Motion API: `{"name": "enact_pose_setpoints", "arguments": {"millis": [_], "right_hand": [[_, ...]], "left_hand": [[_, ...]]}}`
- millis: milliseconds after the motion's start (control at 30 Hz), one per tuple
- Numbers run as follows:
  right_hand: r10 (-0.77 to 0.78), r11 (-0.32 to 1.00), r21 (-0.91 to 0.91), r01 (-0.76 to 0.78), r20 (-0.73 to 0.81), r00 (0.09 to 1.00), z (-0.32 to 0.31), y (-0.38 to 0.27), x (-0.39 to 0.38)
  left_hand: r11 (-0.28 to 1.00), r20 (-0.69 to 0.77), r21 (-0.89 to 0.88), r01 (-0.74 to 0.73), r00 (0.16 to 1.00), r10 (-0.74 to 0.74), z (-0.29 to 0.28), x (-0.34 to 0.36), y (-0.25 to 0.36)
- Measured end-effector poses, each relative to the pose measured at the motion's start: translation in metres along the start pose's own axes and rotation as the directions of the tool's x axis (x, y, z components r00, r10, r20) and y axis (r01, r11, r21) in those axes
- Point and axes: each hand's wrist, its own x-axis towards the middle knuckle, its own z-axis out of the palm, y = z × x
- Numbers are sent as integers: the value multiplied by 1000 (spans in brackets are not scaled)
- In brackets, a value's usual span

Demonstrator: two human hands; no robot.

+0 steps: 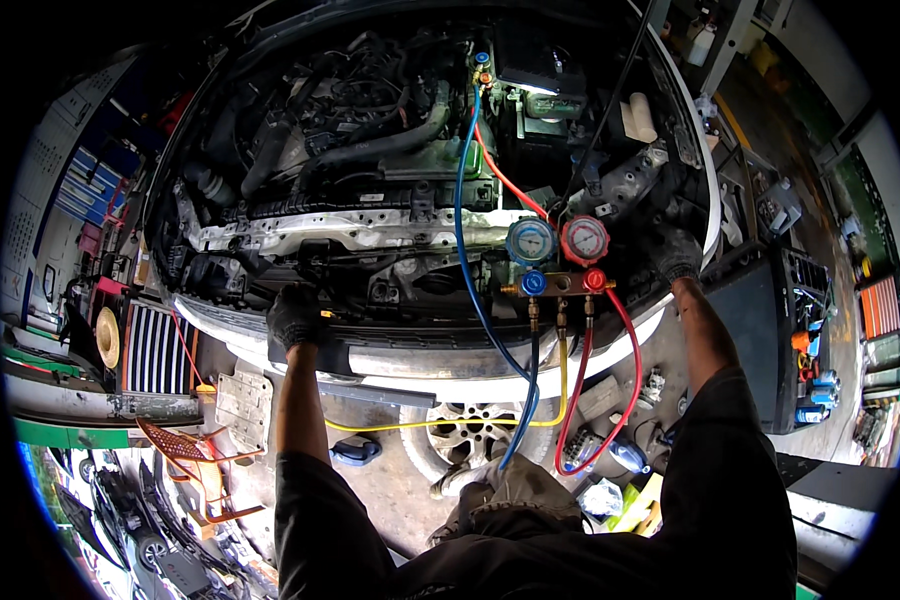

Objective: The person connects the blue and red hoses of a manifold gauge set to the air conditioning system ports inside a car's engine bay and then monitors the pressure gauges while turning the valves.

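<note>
The front of a white car (410,362) stands before me with its engine bay (370,140) uncovered. My left hand (295,314), in a dark glove, is at the bay's front edge by the bumper, its fingers curled over something I cannot make out. At the right front corner, near the fender, is my gloved right hand (676,252); its fingers blend into the dark parts. Between the hands hangs a manifold gauge set with a blue gauge (532,242) and a red gauge (585,240). A blue hose (460,200), a red hose (638,370) and a yellow hose (420,424) run from it.
A thin prop rod (610,105) slants across the bay's right side. Below the bumper lies an alloy wheel (470,428) by my feet. A brown chair (195,455) and a striped cabinet (160,348) stand left. On the right is a dark tool cart (745,335) with cans beside it.
</note>
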Motion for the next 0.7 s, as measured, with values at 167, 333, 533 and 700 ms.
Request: {"name": "enact_pose_setpoints", "arguments": {"millis": [167,333,533,700], "right_hand": [[-47,998,47,49,-34,998,-5,-2,-3],[52,976,218,-2,-225,973,-3,0,-7],[95,978,204,-49,-220,971,4,23,-4],[65,991,127,-43,-175,982,0,8,-3]], "left_hand": [[978,22,127,-167,986,166,13,8,-17],[978,59,167,-123,992,114,-1,0,1],[981,31,93,-168,986,165,14,4,2],[986,42,98,-135,990,132,-6,-2,4]]}}
